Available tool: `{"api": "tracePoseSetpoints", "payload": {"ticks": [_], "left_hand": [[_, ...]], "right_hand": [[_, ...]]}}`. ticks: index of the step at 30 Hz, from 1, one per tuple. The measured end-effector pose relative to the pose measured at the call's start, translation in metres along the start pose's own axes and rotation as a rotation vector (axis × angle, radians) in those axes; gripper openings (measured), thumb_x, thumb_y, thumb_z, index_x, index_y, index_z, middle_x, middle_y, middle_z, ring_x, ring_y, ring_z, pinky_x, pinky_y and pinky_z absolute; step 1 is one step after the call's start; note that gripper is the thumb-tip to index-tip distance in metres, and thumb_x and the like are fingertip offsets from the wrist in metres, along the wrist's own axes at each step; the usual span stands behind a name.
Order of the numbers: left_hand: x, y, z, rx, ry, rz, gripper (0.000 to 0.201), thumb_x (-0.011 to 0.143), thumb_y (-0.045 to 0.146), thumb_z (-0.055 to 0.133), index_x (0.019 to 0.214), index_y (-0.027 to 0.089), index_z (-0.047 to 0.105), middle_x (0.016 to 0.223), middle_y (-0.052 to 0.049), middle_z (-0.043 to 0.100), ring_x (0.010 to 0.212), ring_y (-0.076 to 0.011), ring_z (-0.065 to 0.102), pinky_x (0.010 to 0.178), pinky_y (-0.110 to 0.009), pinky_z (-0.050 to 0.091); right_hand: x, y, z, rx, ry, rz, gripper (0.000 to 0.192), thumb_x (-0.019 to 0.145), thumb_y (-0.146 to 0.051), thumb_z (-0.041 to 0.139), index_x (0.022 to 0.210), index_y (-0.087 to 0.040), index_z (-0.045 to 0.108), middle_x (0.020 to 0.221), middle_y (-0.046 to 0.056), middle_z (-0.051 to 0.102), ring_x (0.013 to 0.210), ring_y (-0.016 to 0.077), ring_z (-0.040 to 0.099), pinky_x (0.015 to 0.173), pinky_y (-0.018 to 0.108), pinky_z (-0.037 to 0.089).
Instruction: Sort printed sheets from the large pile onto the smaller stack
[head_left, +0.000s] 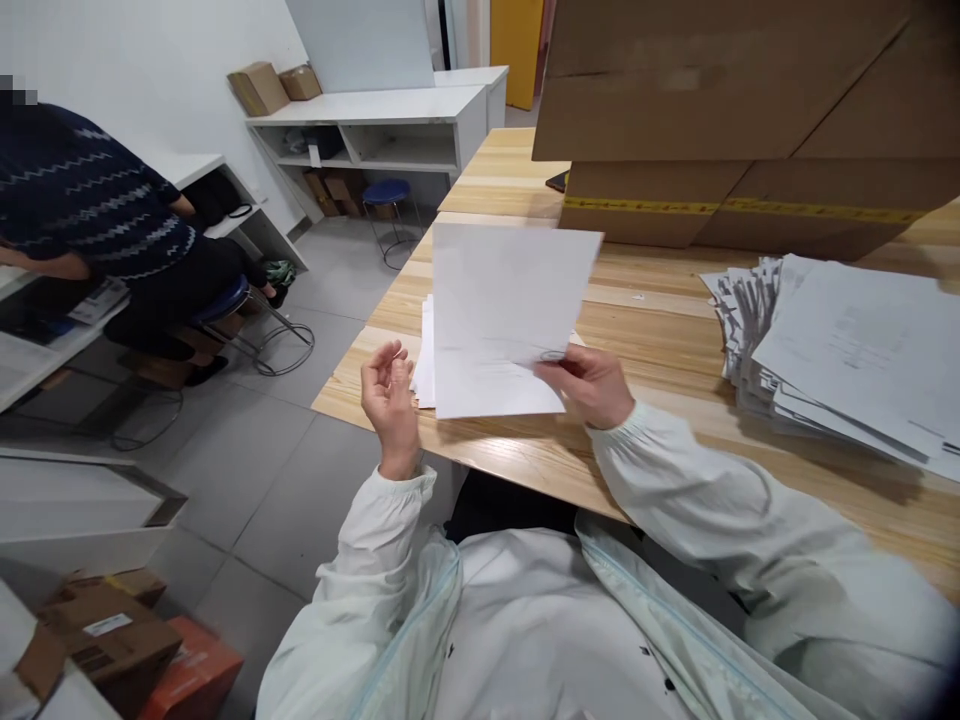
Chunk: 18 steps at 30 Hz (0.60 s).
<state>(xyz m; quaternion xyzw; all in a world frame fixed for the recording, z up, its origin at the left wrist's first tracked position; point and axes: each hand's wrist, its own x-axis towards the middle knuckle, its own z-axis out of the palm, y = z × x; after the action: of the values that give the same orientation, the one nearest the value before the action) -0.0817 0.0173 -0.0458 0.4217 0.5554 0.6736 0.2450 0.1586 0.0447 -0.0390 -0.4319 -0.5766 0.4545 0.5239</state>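
Note:
My right hand (589,385) pinches the lower right part of a white sheet of paper (510,300), thumb on top. The sheet is held up over the near left corner of the wooden table, with faint print low on its face. Beneath it, other white papers (424,365) peek out at the left edge; how many lie there is hidden. Just left of the sheet, my left hand (391,400) is raised with its fingers loosely curled and apart, holding nothing.
A thick, uneven stack of papers (855,350) lies on the right of the wooden table (637,330). Large cardboard boxes (675,90) stand behind it. On the left, a person (112,200) sits on a stool (225,300). Cartons (112,640) are at the lower left.

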Motion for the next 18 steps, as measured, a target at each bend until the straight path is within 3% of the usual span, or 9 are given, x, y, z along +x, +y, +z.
{"api": "tracePoseSetpoints", "payload": {"ticks": [5,8,12,18], "left_hand": [[-0.024,0.025,-0.005,-0.342,-0.519,-0.478,0.062,0.089,0.068,0.049,0.13,0.023,0.06,0.131,-0.012,0.066,0.127,-0.0274,0.06,0.103,-0.041,0.053],[-0.053,0.037,0.005,-0.502,-0.686,-0.64,0.072,0.079,0.075,0.058,0.131,0.025,0.061,0.126,-0.009,0.069,0.128,-0.0312,0.059,0.104,-0.043,0.052],[-0.078,0.044,0.016,-0.646,-0.762,-0.78,0.085,0.071,0.08,0.063,0.135,0.024,0.059,0.128,-0.011,0.069,0.13,-0.0345,0.058,0.108,-0.046,0.049],[-0.084,0.043,0.02,-0.67,-0.686,-0.841,0.079,0.069,0.077,0.068,0.125,0.021,0.065,0.124,-0.012,0.071,0.133,-0.0342,0.055,0.112,-0.048,0.045]], "right_hand": [[-0.05,-0.016,-0.035,-0.047,-0.013,-0.014,0.008,0.071,-0.03,0.081,0.078,-0.027,0.081,0.08,0.002,0.077,0.071,0.0221,0.07,0.066,0.036,0.059],[-0.076,-0.001,-0.048,-0.04,-0.02,0.082,0.01,0.07,-0.035,0.082,0.077,-0.027,0.081,0.08,0.004,0.078,0.068,0.0229,0.071,0.063,0.037,0.06],[-0.097,0.015,-0.058,-0.029,-0.036,0.201,0.015,0.068,-0.039,0.084,0.075,-0.026,0.082,0.077,0.005,0.078,0.063,0.022,0.07,0.058,0.034,0.06],[-0.107,0.007,-0.063,0.049,-0.031,0.296,0.017,0.067,-0.037,0.086,0.081,-0.029,0.082,0.085,0.002,0.079,0.072,0.0199,0.073,0.069,0.033,0.063]]}}
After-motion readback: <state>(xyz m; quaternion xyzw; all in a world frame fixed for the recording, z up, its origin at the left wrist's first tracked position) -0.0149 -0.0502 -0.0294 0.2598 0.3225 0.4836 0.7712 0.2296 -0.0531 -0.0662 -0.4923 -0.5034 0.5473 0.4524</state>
